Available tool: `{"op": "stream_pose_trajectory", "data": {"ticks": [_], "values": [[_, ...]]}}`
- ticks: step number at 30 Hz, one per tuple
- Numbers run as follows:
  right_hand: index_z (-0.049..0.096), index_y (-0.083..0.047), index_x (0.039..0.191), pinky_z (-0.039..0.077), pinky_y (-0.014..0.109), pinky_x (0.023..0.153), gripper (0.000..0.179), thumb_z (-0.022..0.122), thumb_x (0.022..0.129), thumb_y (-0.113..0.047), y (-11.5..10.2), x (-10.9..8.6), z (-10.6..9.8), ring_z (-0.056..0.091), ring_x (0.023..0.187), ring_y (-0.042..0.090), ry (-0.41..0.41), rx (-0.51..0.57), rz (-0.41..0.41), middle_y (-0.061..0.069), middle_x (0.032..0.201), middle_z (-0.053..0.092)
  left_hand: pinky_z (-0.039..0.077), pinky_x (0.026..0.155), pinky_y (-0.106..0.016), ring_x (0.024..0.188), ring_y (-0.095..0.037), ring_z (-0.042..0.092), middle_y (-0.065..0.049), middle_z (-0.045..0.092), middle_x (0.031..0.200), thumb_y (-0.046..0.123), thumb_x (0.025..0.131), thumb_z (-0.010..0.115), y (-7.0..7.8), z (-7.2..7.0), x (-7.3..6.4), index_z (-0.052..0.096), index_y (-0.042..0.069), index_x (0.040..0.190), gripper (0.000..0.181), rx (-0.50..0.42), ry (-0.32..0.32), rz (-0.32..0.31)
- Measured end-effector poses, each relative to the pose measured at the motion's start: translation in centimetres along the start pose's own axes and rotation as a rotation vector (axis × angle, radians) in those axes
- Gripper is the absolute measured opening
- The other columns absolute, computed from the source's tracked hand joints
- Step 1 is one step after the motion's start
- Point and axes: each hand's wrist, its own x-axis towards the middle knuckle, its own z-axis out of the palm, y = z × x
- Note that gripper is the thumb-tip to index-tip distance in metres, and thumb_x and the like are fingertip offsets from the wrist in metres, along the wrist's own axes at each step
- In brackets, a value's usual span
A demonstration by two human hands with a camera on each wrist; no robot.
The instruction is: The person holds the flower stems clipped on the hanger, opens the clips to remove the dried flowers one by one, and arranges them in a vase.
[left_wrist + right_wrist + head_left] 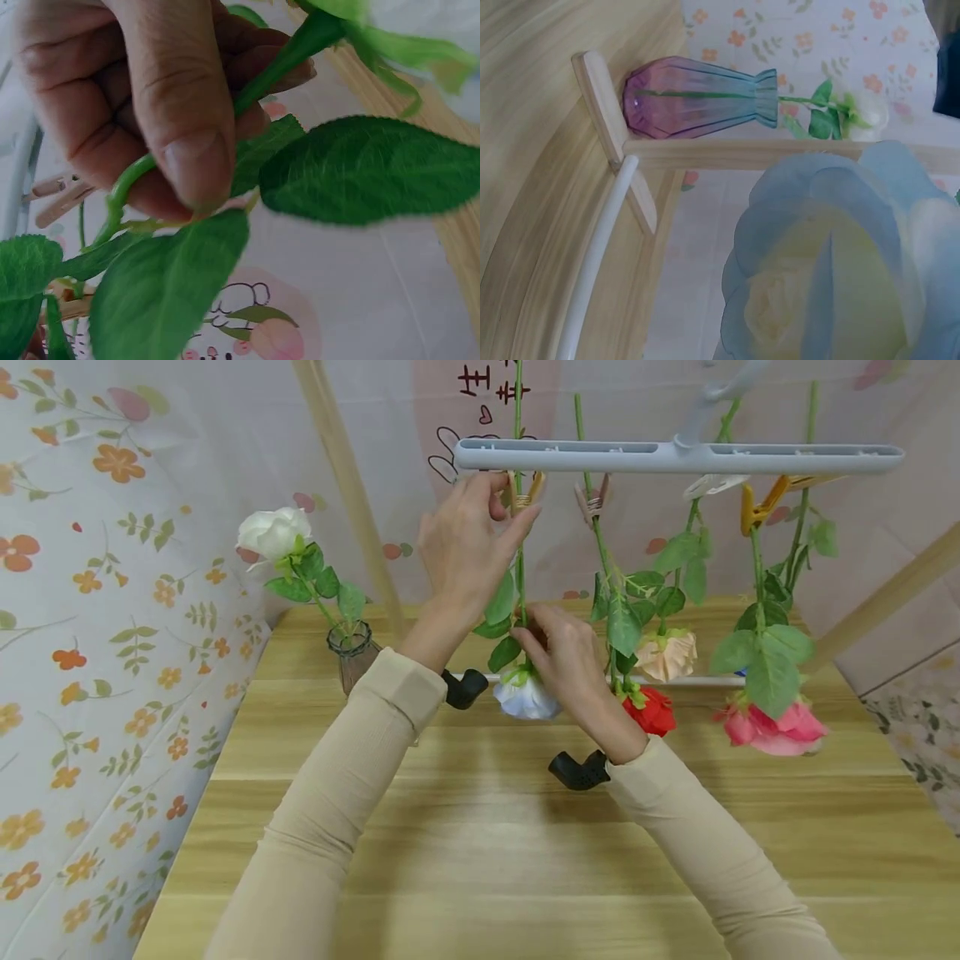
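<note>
My left hand (468, 539) is raised under the hanger bar, pinching a yellowish wooden clothespin (525, 502) between thumb and index finger. The green stem of a pale blue rose (527, 696) passes upright through that spot. Lower down, my right hand (566, 656) pinches the same stem just above the bloom, which hangs head down. In the left wrist view the thumb and fingers of the right hand (176, 112) close round the stem between leaves (367, 169). The rose (817, 247) fills much of the right wrist view, where neither hand shows.
A grey-blue hanger bar (675, 458) spans the top. From its clips hang a red rose (651, 712), a peach rose (667, 654) and a pink rose (780, 727). A white rose (273, 535) stands in a glass vase (356, 660) at left, beside a wooden pole (352, 485).
</note>
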Motion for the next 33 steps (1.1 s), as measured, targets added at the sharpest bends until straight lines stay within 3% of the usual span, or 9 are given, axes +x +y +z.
{"op": "stream_pose_trajectory", "data": {"ticks": [3, 9, 20, 26, 33], "values": [[0.064, -0.001, 0.086, 0.037, 0.029, 0.057, 0.013, 0.066, 0.092, -0.012, 0.1, 0.3, 0.2, 0.051, 0.061, 0.022, 0.006, 0.004, -0.019, 0.012, 0.071, 0.060, 0.034, 0.077, -0.033, 0.086, -0.012, 0.059, 0.001, 0.066, 0.099, 0.049, 0.088, 0.068, 0.4, 0.8, 0.4, 0.063, 0.014, 0.115, 0.044, 0.056, 0.014, -0.030], [0.063, 0.000, 0.085, 0.037, 0.029, 0.056, 0.013, 0.065, 0.093, -0.010, 0.1, 0.5, 0.6, 0.050, 0.059, 0.022, 0.027, 0.007, -0.060, 0.013, 0.070, 0.058, 0.031, 0.081, -0.033, 0.088, -0.014, 0.055, 0.002, 0.062, 0.107, 0.054, 0.088, 0.065, 0.8, 1.9, 1.0, 0.056, 0.014, 0.113, 0.047, 0.082, 0.046, -0.089], [0.058, 0.000, 0.079, 0.039, 0.033, 0.054, 0.020, 0.064, 0.094, -0.011, 0.4, 0.8, 1.1, 0.050, 0.060, 0.025, 0.025, -0.049, -0.086, 0.013, 0.069, 0.055, 0.031, 0.082, -0.033, 0.083, -0.015, 0.057, 0.002, 0.064, 0.100, 0.054, 0.087, 0.067, 0.0, 3.4, 1.9, 0.057, 0.014, 0.107, 0.046, 0.087, 0.131, -0.114], [0.061, 0.002, 0.083, 0.045, 0.038, 0.054, 0.017, 0.064, 0.093, -0.011, 0.7, 0.6, 1.1, 0.053, 0.062, 0.026, 0.035, -0.053, -0.082, 0.016, 0.074, 0.060, 0.033, 0.083, -0.033, 0.082, -0.012, 0.059, 0.003, 0.067, 0.092, 0.051, 0.087, 0.067, -0.3, 4.0, 2.4, 0.061, 0.015, 0.101, 0.039, 0.114, 0.163, -0.090], [0.059, 0.000, 0.077, 0.039, 0.032, 0.054, 0.020, 0.066, 0.093, -0.011, 0.9, 0.5, 0.9, 0.050, 0.057, 0.023, 0.031, -0.010, -0.071, 0.013, 0.067, 0.057, 0.034, 0.084, -0.034, 0.076, -0.013, 0.060, 0.003, 0.069, 0.082, 0.045, 0.088, 0.066, -0.6, 4.4, 2.4, 0.064, 0.015, 0.094, 0.030, 0.114, 0.213, -0.058]]}}
